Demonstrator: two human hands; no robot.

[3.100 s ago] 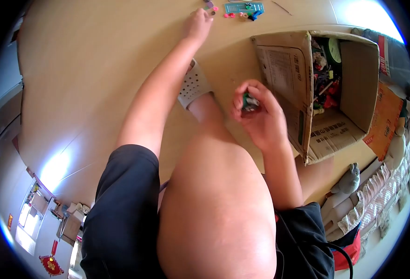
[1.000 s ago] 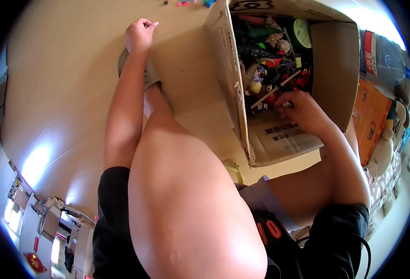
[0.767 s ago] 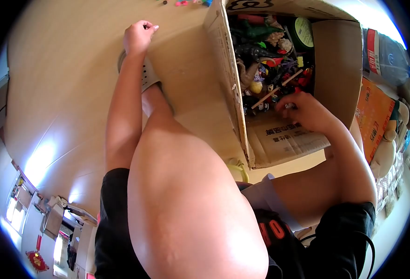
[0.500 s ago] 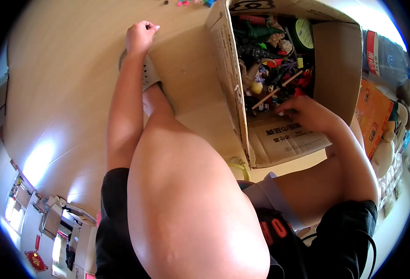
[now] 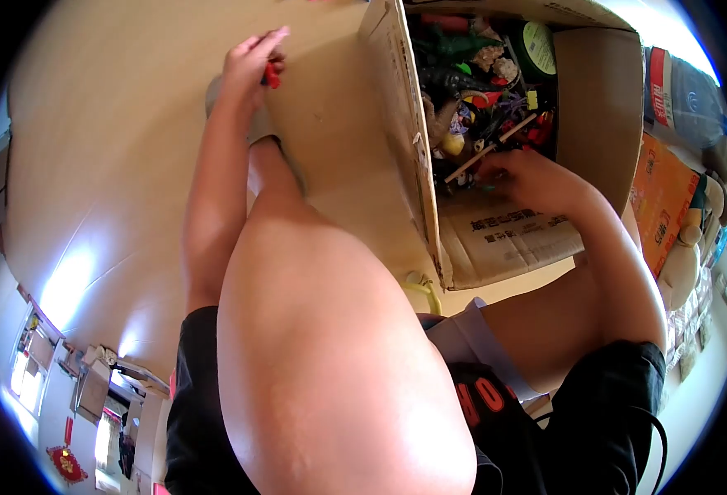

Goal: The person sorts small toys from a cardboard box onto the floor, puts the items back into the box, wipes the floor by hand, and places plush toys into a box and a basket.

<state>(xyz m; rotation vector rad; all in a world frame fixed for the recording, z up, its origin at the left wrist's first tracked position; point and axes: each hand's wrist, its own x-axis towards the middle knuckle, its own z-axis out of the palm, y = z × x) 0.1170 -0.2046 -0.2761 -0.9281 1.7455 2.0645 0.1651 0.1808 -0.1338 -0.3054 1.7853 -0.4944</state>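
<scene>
My left hand (image 5: 252, 66) is above the floor by my shoe (image 5: 263, 122), its fingers closed around a small red object (image 5: 272, 76) that shows only in part. I cannot tell what kind of thing it is. Inside the cardboard box (image 5: 598, 107), my right hand (image 5: 532, 177) has its fingers curled low among the toys. Whatever those fingertips hold, if anything, is hidden. A thin wooden stick (image 5: 491, 148) lies just beyond them. Around it are a dark toy animal (image 5: 454, 82), shells (image 5: 505, 69), a yellow piece (image 5: 452, 144) and a round green-lidded tub (image 5: 538, 48).
The box's front flap (image 5: 503, 247) folds down towards my leg. Right of the box stand a large plastic bottle (image 5: 689, 95) and an orange carton (image 5: 662, 190). My raised knee (image 5: 330, 330) fills the middle foreground. Pale floor (image 5: 116, 148) stretches to the left.
My left hand has turned, and the red object now shows in it. My right hand has moved slightly deeper into the box, its fingers more curled. Small coloured pieces at the top have mostly left view.
</scene>
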